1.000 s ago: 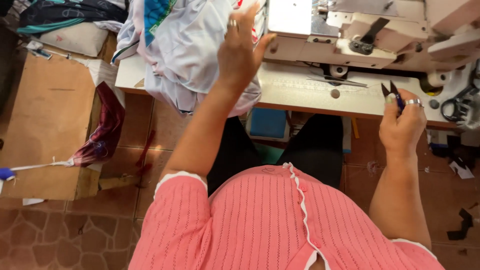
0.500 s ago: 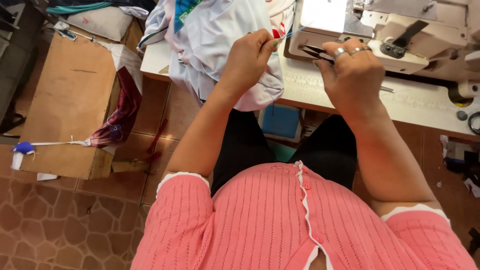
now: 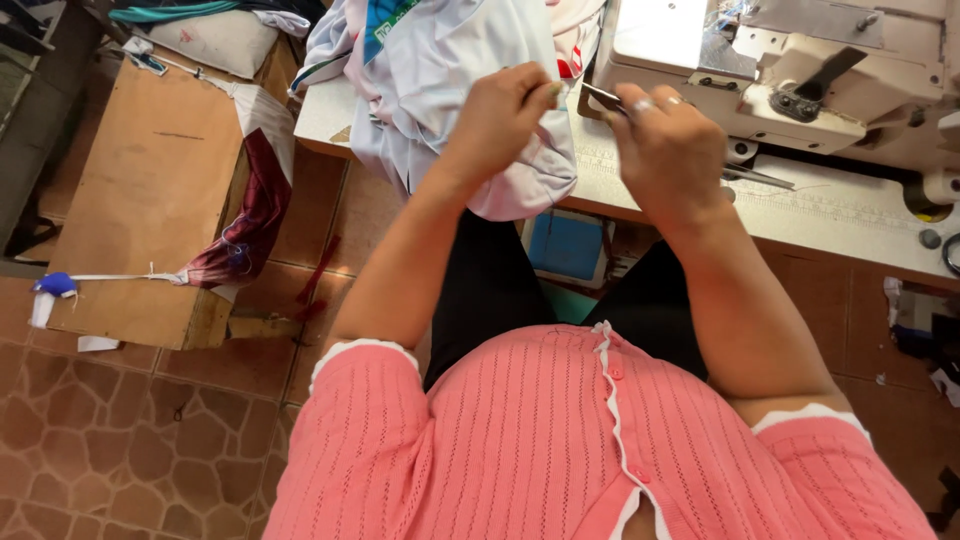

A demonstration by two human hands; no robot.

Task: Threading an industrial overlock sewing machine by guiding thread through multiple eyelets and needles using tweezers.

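two hands, one snips, one sewing machine, one wooden box, one pale garment.

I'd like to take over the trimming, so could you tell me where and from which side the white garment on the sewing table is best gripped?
Probably at the rounded fold of the white garment that hangs over the table's front edge, approached from the seated side. There the left hand already pinches it, and the right hand holds small snips close by.
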